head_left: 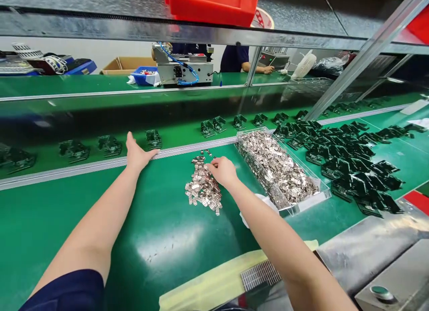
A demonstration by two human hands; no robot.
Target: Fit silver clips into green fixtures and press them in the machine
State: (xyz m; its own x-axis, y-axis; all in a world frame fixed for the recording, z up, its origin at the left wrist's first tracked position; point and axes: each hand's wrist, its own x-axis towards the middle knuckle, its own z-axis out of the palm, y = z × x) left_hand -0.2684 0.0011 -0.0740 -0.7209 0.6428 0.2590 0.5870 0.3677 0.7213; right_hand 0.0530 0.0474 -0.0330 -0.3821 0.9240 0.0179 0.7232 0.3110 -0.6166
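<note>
The left hand [136,153] is spread loose over the metal rail [191,150], thumb stretched wide of the fingers and nothing visible in its grasp. It is nearest to one dark part [153,139] on the green belt [181,134], just beside the thumb. The right hand [224,170] is at the upper right of a loose pile of small metal pieces [203,188], its thumb and fingers drawn together — whether a piece is pinched between them, I cannot tell. The pile lies on the green tabletop [150,230], between the two forearms, with a few pieces strayed toward the rail.

Just right of the right hand, a clear tray [323,195] sits at a slant, heaped with more of the same pieces. A white crumpled sheet [246,220] shows beside the tray's near left side, partly hidden by the forearm. More dark parts stand along the belt in a spaced row to both sides, and a broad jumble of them [355,163] covers the tabletop right of the tray. Nearer the body lie a pale yellow strip [208,284] and a slotted metal plate [256,275], with a green button [381,292] at the lower right corner.

Across the belt stand a machine with blue tubing [184,72], a blue bin [144,78] and a cardboard box [129,64]; a co-worker's hand [268,69] rests farther right. A red bin [214,5] sits on the shelf overhead.
</note>
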